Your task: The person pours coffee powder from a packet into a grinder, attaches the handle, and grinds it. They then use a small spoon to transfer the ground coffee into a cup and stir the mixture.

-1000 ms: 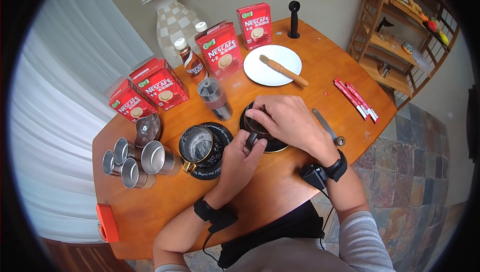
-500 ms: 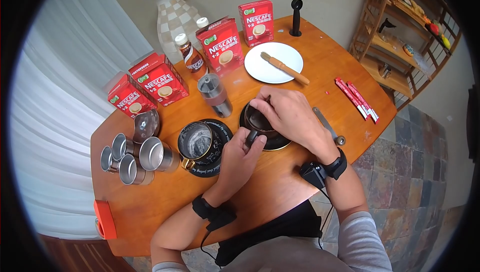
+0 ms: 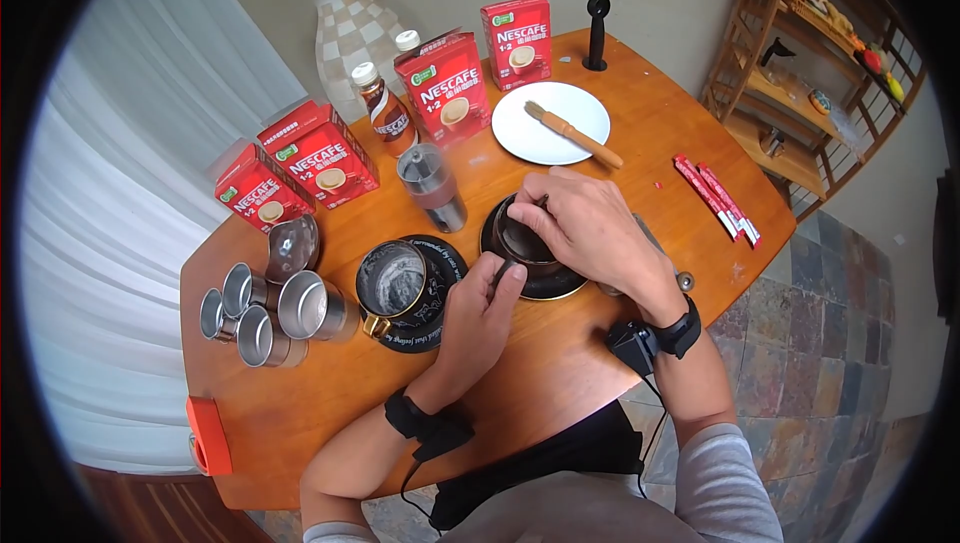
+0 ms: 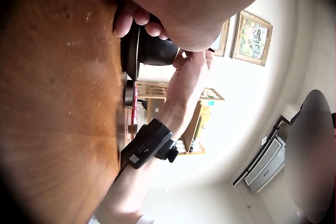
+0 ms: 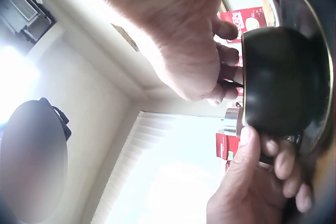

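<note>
A dark cup (image 3: 518, 242) stands on a black saucer (image 3: 553, 289) with a gold rim. My left hand (image 3: 474, 315) grips the cup's handle, thumb on top, with its fingers curled beside the cup in the right wrist view. Over the rim, my right hand (image 3: 592, 231) pinches a thin dark stick-like thing (image 5: 229, 84); its lower end is hidden in the cup. To the left is a black patterned cup (image 3: 391, 279) with a gold handle and pale residue inside, on a black lettered saucer (image 3: 449, 265). Behind stands a steel grinder (image 3: 432, 189) with a brown band.
A white plate (image 3: 520, 133) carries a wooden-handled brush (image 3: 573, 134). Several red coffee boxes (image 3: 447, 83) and a brown bottle (image 3: 385, 113) stand at the back. Red sachets (image 3: 715, 198) lie right; steel cups (image 3: 310, 305) cluster left. A metal tool (image 3: 684, 282) lies partly behind my right hand.
My right hand has shifted slightly right over the dark cup, now covering more of the metal tool. The left hand keeps its hold on the handle. The head view has tilted a little.
</note>
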Available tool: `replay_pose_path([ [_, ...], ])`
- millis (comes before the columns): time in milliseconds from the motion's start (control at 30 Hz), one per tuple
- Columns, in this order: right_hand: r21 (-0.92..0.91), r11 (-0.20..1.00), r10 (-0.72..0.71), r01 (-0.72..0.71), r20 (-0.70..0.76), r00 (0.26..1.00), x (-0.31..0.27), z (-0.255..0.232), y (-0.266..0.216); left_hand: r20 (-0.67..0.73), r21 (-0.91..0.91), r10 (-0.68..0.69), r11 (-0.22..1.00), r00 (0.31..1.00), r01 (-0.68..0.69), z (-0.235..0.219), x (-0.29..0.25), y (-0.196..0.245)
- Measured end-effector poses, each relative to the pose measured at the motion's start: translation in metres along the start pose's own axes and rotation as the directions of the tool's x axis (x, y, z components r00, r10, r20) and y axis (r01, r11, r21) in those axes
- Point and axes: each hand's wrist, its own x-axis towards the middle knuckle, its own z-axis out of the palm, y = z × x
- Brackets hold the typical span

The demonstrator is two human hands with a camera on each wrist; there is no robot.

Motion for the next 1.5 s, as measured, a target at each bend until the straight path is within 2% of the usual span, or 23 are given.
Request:
replay_pose_path([
  [133,0.022,1.0,0.014,-0.015,0.054,0.998,0.0,-0.008,-0.003,0.011,0.012,0.009,1.0,1.0,-0.009,-0.001,0.0,-0.003],
  [233,-0.016,1.0,-0.015,0.014,-0.013,1.0,0.002,-0.003,0.004,0.007,0.009,0.005,1.0,1.0,-0.005,-0.001,0.0,-0.001],
  [333,0.031,1.0,-0.001,-0.002,0.104,0.995,0.001,-0.01,0.003,0.003,-0.006,-0.014,1.0,1.0,0.014,0.0,0.0,0.002],
  [433,-0.024,1.0,0.006,-0.006,0.001,1.0,0.002,-0.005,0.002,0.015,0.023,-0.004,1.0,1.0,0.003,-0.002,0.0,-0.002],
  [533,0.002,1.0,0.01,-0.01,0.079,0.997,0.001,-0.008,0.005,0.002,-0.006,0.007,1.0,1.0,-0.007,-0.001,0.001,-0.001],
  [733,0.005,1.0,0.013,-0.013,0.024,1.0,0.002,-0.007,0.005,0.004,0.001,-0.002,1.0,1.0,0.002,0.0,0.001,-0.001],
  [833,0.055,0.998,0.031,-0.038,0.123,0.992,0.002,-0.012,0.008,0.016,0.003,-0.006,1.0,1.0,0.006,-0.002,0.0,-0.001],
  [933,0.005,0.999,0.04,-0.04,-0.014,0.999,0.003,-0.009,0.004,0.011,0.012,-0.002,1.0,1.0,0.002,-0.001,0.0,-0.002],
  [1033,-0.002,1.0,0.017,-0.017,0.064,0.998,0.002,-0.011,0.01,0.011,0.003,-0.01,1.0,1.0,0.01,-0.001,0.001,0.001],
  [1133,0.042,0.999,0.006,-0.007,0.028,1.0,0.002,-0.008,0.01,0.024,0.011,-0.014,1.0,1.0,0.014,-0.002,0.0,0.002],
  [1233,-0.002,1.0,0.015,-0.015,0.01,1.0,0.003,-0.006,0.008,0.013,-0.012,-0.007,1.0,1.0,0.007,-0.001,0.001,-0.002],
  [1333,0.016,0.999,-0.039,0.038,0.079,0.996,0.001,-0.009,0.009,0.016,0.004,-0.007,1.0,1.0,0.007,-0.001,0.001,0.0],
  [1500,0.013,1.0,-0.012,0.011,0.05,0.999,0.001,-0.006,0.007,0.013,-0.003,0.014,1.0,1.0,-0.014,0.0,0.001,-0.003],
])
